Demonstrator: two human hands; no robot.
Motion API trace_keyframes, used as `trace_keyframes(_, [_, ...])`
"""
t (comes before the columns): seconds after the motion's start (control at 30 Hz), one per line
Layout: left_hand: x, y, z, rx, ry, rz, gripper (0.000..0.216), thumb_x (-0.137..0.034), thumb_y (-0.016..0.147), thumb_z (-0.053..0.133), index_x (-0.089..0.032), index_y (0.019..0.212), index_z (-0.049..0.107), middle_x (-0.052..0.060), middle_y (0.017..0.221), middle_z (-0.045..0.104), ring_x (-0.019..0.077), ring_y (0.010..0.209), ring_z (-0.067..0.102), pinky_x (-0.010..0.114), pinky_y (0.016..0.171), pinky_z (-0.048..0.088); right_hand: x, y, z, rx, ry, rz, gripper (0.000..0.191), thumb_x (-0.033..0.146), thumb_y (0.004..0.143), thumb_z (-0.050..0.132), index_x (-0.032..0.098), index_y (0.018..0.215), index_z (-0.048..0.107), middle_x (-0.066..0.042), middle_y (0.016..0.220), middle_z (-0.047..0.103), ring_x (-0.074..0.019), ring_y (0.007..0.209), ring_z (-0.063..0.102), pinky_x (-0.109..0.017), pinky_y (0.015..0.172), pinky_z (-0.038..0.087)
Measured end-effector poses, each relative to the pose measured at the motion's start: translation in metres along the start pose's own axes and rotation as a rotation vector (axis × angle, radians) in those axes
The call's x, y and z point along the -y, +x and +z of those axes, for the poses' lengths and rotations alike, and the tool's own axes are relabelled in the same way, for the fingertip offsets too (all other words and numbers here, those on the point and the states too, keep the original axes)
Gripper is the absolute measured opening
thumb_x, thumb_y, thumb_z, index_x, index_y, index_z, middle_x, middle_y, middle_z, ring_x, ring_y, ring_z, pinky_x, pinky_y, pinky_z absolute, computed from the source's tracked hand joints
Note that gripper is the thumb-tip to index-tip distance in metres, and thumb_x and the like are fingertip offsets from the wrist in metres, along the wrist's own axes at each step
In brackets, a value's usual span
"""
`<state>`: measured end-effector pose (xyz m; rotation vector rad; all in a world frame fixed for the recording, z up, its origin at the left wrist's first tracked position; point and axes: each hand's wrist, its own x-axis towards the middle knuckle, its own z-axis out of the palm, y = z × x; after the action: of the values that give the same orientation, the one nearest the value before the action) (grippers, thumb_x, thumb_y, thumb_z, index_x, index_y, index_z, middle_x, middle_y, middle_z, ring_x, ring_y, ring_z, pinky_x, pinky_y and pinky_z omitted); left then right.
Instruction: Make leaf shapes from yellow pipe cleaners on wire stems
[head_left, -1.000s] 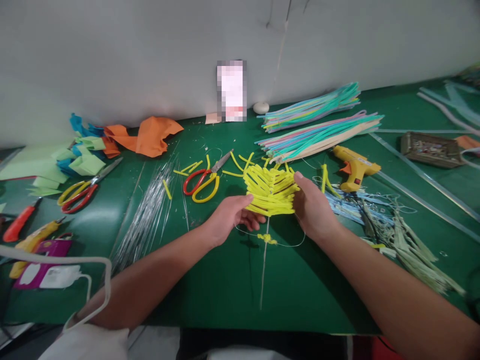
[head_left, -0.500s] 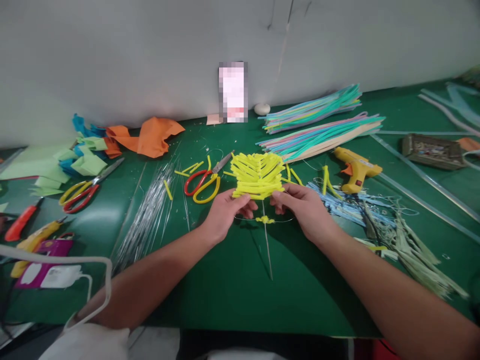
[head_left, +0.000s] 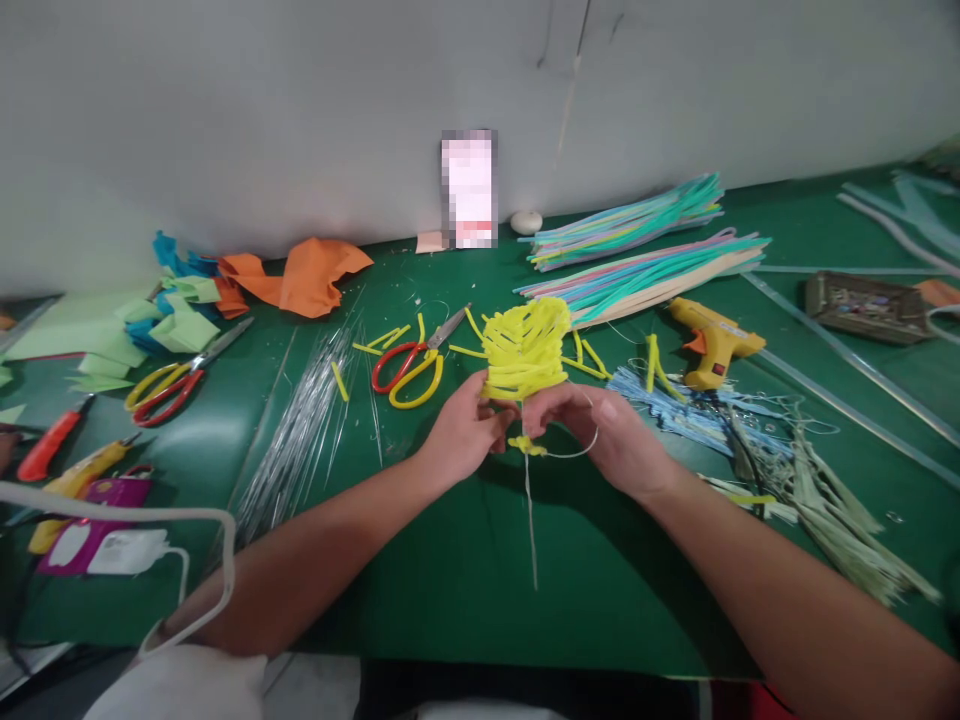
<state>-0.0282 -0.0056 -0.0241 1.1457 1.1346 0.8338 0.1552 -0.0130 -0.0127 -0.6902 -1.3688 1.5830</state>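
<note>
Yellow piece (head_left: 525, 350) sits at 1 o'clock from left grip (head_left: 463, 428), which holds its lower edge. Right grip (head_left: 600, 430) has moved in beside the stem (head_left: 530, 520), can't tell if pinching; handling now centres on the base.

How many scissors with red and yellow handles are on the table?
2: one pair just left of the big yellow piece, another pair farther left, beside the green paper scraps. More may be hidden.
</note>
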Motion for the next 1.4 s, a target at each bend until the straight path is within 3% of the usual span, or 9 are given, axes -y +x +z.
trace_keyframes(0.17, [0.012, 0.002, 0.006, 0.046, -0.015, 0.102, 0.023, -0.036, 0.075, 0.069, -0.015, 0.086, 0.066, 0.004, 0.075, 0.065, 0.0174, 0.070, 0.060, 0.028, 0.060, 0.046, 0.009, -0.001, 0.005, 0.177, 0.012, -0.062, 0.064, 0.072, 0.085, 0.034, 0.024, 0.091, 0.076, -0.009, 0.096, 0.072, -0.0292, 0.097, 0.062, -0.045, 0.096, 0.043])
trace_keyframes(0.37, [0.000, -0.003, 0.009, 0.092, 0.006, 0.030, 0.037, -0.051, 0.077, 0.066, -0.014, 0.072, 0.065, 0.002, 0.060, 0.060, 0.0088, 0.047, 0.046, 0.024, 0.046, 0.035, 0.015, -0.002, 0.007, 0.107, 0.055, -0.002, 0.061, 0.074, 0.081, 0.039, 0.026, 0.085, 0.075, -0.008, 0.101, 0.073, -0.0303, 0.096, 0.063, -0.046, 0.087, 0.048])
trace_keyframes(0.53, [-0.005, -0.004, 0.000, 0.172, -0.023, 0.092, 0.050, -0.061, 0.087, 0.049, -0.014, 0.089, 0.068, 0.002, 0.064, 0.063, 0.0073, 0.045, 0.047, 0.023, 0.047, 0.034, 0.013, -0.002, 0.004, -0.107, 0.120, 0.016, 0.058, 0.075, 0.077, 0.045, 0.025, 0.076, 0.074, -0.008, 0.077, 0.069, -0.0271, 0.077, 0.062, -0.044, 0.075, 0.049])
trace_keyframes(0.73, [0.003, -0.006, 0.002, 0.233, 0.051, 0.173, 0.049, -0.058, 0.092, 0.045, -0.015, 0.097, 0.069, 0.003, 0.069, 0.063, 0.0070, 0.048, 0.047, 0.022, 0.049, 0.036, 0.000, 0.005, 0.001, -0.377, 0.001, 0.077, 0.024, 0.046, 0.078, 0.069, 0.022, 0.076, 0.072, -0.002, 0.071, 0.065, -0.0149, 0.062, 0.054, -0.030, 0.062, 0.044])
trace_keyframes(0.93, [0.005, -0.008, 0.005, 0.333, 0.318, 0.320, 0.044, -0.051, 0.093, 0.045, -0.015, 0.086, 0.068, 0.006, 0.072, 0.065, 0.0116, 0.058, 0.055, 0.026, 0.059, 0.049, -0.007, 0.005, 0.007, -0.191, 0.056, 0.227, 0.024, 0.044, 0.075, 0.074, 0.021, 0.077, 0.067, 0.003, 0.058, 0.058, -0.0121, 0.047, 0.050, -0.028, 0.049, 0.041])
trace_keyframes(1.0, [0.005, -0.007, 0.007, 0.344, 0.339, 0.368, 0.035, -0.046, 0.091, 0.050, -0.015, 0.086, 0.068, 0.007, 0.074, 0.066, 0.0152, 0.065, 0.061, 0.030, 0.066, 0.053, -0.008, 0.004, 0.007, -0.222, 0.076, 0.223, 0.021, 0.041, 0.076, 0.074, 0.021, 0.074, 0.068, 0.003, 0.061, 0.059, -0.0116, 0.050, 0.051, -0.027, 0.049, 0.041])
trace_keyframes(1.2, [0.014, 0.001, 0.011, 0.263, 0.213, 0.431, 0.029, -0.034, 0.081, 0.064, -0.020, 0.107, 0.066, 0.007, 0.090, 0.071, 0.0210, 0.083, 0.068, 0.037, 0.079, 0.056, -0.013, 0.005, -0.001, -0.378, 0.201, 0.160, 0.013, 0.032, 0.072, 0.078, 0.023, 0.070, 0.069, 0.003, 0.063, 0.059, -0.0119, 0.063, 0.056, -0.026, 0.067, 0.047])
trace_keyframes(1.3, [0.016, 0.005, 0.003, 0.104, 0.231, 0.403, 0.017, -0.033, 0.072, 0.073, -0.021, 0.084, 0.070, 0.004, 0.076, 0.070, 0.0217, 0.079, 0.067, 0.037, 0.078, 0.056, -0.014, 0.006, -0.003, -0.420, 0.275, 0.152, 0.014, 0.031, 0.068, 0.080, 0.023, 0.070, 0.069, 0.003, 0.062, 0.060, -0.0126, 0.063, 0.056, -0.026, 0.066, 0.047])
trace_keyframes(1.4, [0.013, 0.008, -0.007, -0.044, 0.160, 0.269, 0.017, -0.035, 0.073, 0.070, -0.020, 0.068, 0.065, 0.000, 0.055, 0.061, 0.0170, 0.057, 0.061, 0.030, 0.056, 0.051, -0.013, 0.005, -0.002, -0.472, 0.328, 0.184, 0.016, 0.029, 0.065, 0.081, 0.023, 0.069, 0.068, 0.003, 0.066, 0.063, -0.0123, 0.061, 0.057, -0.026, 0.063, 0.048])
